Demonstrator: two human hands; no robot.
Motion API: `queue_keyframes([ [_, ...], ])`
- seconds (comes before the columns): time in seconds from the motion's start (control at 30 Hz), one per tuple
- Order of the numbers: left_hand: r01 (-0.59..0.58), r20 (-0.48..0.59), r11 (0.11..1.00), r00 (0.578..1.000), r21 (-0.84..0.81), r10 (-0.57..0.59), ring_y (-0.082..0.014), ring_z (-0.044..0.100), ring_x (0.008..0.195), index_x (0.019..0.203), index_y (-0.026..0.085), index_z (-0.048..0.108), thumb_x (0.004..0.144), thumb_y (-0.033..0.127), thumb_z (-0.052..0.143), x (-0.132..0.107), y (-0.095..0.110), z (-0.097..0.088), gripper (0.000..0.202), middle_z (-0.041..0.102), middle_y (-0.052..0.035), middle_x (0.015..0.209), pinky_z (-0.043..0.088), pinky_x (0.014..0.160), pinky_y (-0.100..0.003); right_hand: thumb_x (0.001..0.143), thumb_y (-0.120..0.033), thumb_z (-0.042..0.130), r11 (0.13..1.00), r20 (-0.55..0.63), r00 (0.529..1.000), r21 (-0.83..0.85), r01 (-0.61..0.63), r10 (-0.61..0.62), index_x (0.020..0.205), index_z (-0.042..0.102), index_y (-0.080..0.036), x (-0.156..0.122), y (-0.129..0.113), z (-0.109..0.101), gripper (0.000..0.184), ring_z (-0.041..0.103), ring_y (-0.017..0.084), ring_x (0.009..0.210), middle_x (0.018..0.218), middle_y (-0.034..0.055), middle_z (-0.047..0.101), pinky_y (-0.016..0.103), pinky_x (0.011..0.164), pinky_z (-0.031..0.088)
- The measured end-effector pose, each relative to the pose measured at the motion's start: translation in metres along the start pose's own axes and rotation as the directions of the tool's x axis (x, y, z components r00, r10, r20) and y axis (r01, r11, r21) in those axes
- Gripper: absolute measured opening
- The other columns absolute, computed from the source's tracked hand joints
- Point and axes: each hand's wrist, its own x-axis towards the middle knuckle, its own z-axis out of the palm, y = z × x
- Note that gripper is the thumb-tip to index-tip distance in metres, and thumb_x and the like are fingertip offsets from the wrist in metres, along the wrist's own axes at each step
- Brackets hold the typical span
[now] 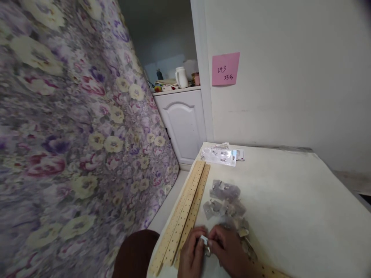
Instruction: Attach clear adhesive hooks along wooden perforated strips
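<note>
Close to the table's near edge, my left hand (191,251) pinches a small pale piece (204,239) between thumb and fingers. A shiny metal loop (207,251) shows just below it; it seems to be joined on, but its exact kind is too small to tell. My right hand (228,247) meets it from the right, its thumb and curled fingers closed at the piece's edge. Just beyond the hands lie several small clear plastic bags (224,190) with metal bits inside. Metal hook-like pieces (248,247) lie beside my right hand, partly covered by it.
Long pale wooden strips with rows of holes (185,216) lie along the table's left side. Another perforated strip (265,270) sticks out under my right arm. Clear blister packs (218,156) rest at the table's far end. A flowered curtain (87,135) hangs left; a pink note (225,69) is on the wall.
</note>
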Motion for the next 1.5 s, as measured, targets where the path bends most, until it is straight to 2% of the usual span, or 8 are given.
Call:
queue_keyframes([
  [0.23, 0.039, -0.043, 0.996, 0.998, 0.075, -0.035, -0.0236, 0.062, 0.100, 0.100, 0.024, 0.068, 0.088, 0.041, 0.053, -0.001, -0.008, -0.003, 0.026, 0.069, -0.0070, 0.101, 0.050, 0.091, -0.034, 0.075, -0.015, 0.054, 0.983, -0.012, 0.998, -0.176, 0.052, -0.055, 0.073, 0.059, -0.019, 0.004, 0.009, -0.002, 0.007, 0.057, 0.015, 0.070, 0.071, -0.0001, 0.062, 0.024, 0.065, 0.040],
  [0.4, 0.028, 0.014, 0.997, 0.999, 0.067, -0.029, -0.0220, 0.062, 0.099, 0.109, 0.025, 0.067, 0.091, 0.034, 0.049, 0.000, -0.005, -0.002, 0.027, 0.068, -0.0063, 0.103, 0.050, 0.089, -0.033, 0.078, -0.019, 0.053, 1.000, -0.037, 0.999, -0.026, -0.015, 0.014, 0.080, 0.057, -0.019, 0.004, 0.001, 0.000, 0.005, 0.059, 0.016, 0.070, 0.075, 0.0010, 0.063, 0.025, 0.065, 0.044],
  [0.6, 0.129, -0.067, 0.991, 0.990, 0.044, -0.126, -0.0228, 0.059, 0.112, 0.115, 0.026, 0.063, 0.089, 0.036, 0.052, -0.004, -0.006, 0.000, 0.030, 0.066, -0.0058, 0.117, 0.046, 0.100, -0.037, 0.079, -0.020, 0.050, 0.990, 0.022, 1.000, 0.139, -0.024, 0.022, 0.084, 0.056, -0.022, 0.010, -0.002, 0.005, 0.008, 0.058, 0.014, 0.058, 0.071, -0.0010, 0.063, 0.023, 0.053, 0.045],
  [0.77, 0.154, -0.134, 0.987, 0.978, -0.040, -0.158, -0.0226, 0.055, 0.118, 0.121, 0.025, 0.060, 0.092, 0.037, 0.048, -0.007, -0.007, 0.003, 0.034, 0.061, -0.0066, 0.126, 0.041, 0.106, -0.041, 0.083, -0.022, 0.045, 0.996, -0.052, 0.995, -0.007, 0.087, -0.087, 0.100, 0.064, -0.021, 0.013, 0.001, 0.002, 0.025, 0.063, 0.018, 0.070, 0.083, 0.0044, 0.067, 0.028, 0.064, 0.050],
  [0.97, 0.149, -0.151, 0.983, 0.975, -0.108, -0.165, -0.0227, 0.056, 0.119, 0.125, 0.023, 0.057, 0.092, 0.038, 0.047, -0.009, -0.012, 0.007, 0.037, 0.059, -0.0082, 0.131, 0.043, 0.104, -0.041, 0.084, -0.020, 0.043, 1.000, -0.037, 0.999, -0.011, 0.022, -0.022, 0.087, 0.066, -0.020, 0.012, 0.002, 0.006, 0.023, 0.061, 0.016, 0.056, 0.074, 0.0025, 0.065, 0.028, 0.058, 0.048],
  [1.2, 0.123, -0.228, 0.985, 0.962, -0.121, -0.148, -0.0212, 0.056, 0.118, 0.123, 0.022, 0.055, 0.093, 0.036, 0.045, -0.010, -0.011, 0.011, 0.035, 0.060, -0.0087, 0.128, 0.043, 0.104, -0.041, 0.081, -0.017, 0.050, 0.954, -0.112, 0.986, -0.286, 0.084, -0.120, 0.076, 0.062, -0.022, 0.008, 0.009, 0.007, 0.014, 0.063, 0.020, 0.072, 0.075, 0.0035, 0.067, 0.029, 0.068, 0.044],
  [1.37, 0.109, -0.295, 0.994, 0.950, 0.001, -0.104, -0.0220, 0.059, 0.112, 0.116, 0.022, 0.060, 0.093, 0.034, 0.045, -0.025, -0.013, 0.009, 0.030, 0.063, -0.0088, 0.119, 0.047, 0.099, -0.041, 0.086, -0.020, 0.046, 0.887, -0.107, 0.979, -0.449, 0.110, -0.176, 0.077, 0.057, -0.022, 0.003, 0.016, 0.007, 0.014, 0.062, 0.020, 0.073, 0.076, 0.0038, 0.066, 0.029, 0.068, 0.040],
  [1.5, 0.098, -0.230, 0.980, 0.971, 0.171, -0.057, -0.0253, 0.055, 0.115, 0.118, 0.024, 0.060, 0.088, 0.030, 0.053, -0.043, -0.011, 0.005, 0.031, 0.059, -0.0104, 0.122, 0.048, 0.097, -0.042, 0.088, -0.021, 0.045, 0.855, -0.087, 0.975, -0.500, 0.136, -0.206, 0.077, 0.056, -0.022, 0.003, 0.019, 0.009, 0.015, 0.062, 0.020, 0.073, 0.076, 0.0039, 0.065, 0.029, 0.068, 0.039],
])
